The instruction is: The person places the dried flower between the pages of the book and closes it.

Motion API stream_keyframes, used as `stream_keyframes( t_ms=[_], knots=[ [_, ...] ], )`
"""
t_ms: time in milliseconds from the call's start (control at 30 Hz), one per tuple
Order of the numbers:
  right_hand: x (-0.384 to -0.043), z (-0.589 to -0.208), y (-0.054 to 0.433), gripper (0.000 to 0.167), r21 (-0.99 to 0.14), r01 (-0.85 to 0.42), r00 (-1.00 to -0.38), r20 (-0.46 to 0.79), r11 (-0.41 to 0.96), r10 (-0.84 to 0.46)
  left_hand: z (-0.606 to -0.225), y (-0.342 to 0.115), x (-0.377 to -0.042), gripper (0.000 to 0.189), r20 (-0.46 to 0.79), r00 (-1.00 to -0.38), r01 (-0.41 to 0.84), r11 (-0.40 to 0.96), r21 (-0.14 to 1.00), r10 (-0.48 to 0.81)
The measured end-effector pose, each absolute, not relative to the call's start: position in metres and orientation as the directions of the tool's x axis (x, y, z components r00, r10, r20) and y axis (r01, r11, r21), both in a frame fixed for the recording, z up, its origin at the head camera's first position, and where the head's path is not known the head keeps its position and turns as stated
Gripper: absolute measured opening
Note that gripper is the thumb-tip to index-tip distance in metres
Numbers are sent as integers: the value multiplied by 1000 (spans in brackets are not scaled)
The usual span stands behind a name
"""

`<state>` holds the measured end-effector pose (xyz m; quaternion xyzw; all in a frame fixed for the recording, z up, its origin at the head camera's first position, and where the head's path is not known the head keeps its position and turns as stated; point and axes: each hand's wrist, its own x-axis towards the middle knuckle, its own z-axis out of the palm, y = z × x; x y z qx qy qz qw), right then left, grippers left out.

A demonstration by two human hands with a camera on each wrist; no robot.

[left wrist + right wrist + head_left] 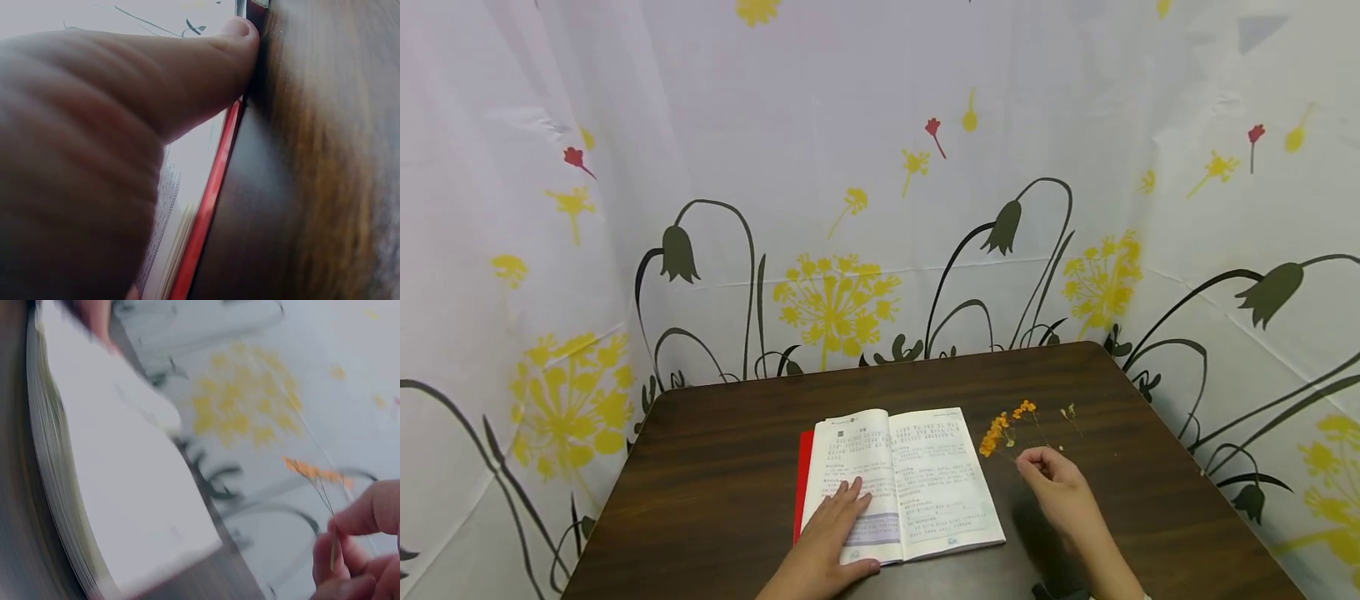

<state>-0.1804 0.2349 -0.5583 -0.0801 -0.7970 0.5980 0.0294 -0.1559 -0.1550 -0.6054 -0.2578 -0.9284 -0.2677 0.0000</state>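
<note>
An open book [936, 479] with printed pages and a red cover edge lies on the dark table. My left hand [829, 537] rests on its left page, fingers extended, with the thumb near the lower edge. Close beside the book's right side, my right hand [1060, 487] pinches the thin stem of a sprig of small orange flowers [315, 470] between thumb and fingertips. The stem's lower end pokes out below the fingers in the right wrist view. A second small orange flower cluster [1024, 408] shows just behind; whether it is also held cannot be told.
A pale, thin sprig [1071, 414] lies on the brown wooden table [722, 475] beyond the right hand. A white curtain [820, 150] printed with yellow, red and dark green flowers hangs behind the table and along both sides.
</note>
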Motion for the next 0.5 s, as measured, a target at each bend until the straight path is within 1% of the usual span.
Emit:
stream_keyframes(
  t_ms=[100,233,300,400,500],
  knots=[
    [-179,-555,201,20,-970,159,-979,-131,183,156,-605,-155,-155,92,136,-870,474,726,497,474],
    [-179,-562,163,18,-961,229,-968,-208,152,139,-605,-154,-156,92,129,-869,475,731,490,478],
    [-179,-569,151,18,-960,236,-966,-215,153,145,-605,-154,-156,92,124,-868,475,730,492,481],
    [-183,-579,141,19,-963,217,-969,-192,163,156,-604,-154,-157,92,126,-868,475,727,496,481],
    [-187,-586,137,22,-964,204,-974,-182,173,135,-604,-155,-156,93,129,-868,474,724,501,479]
  ],
)
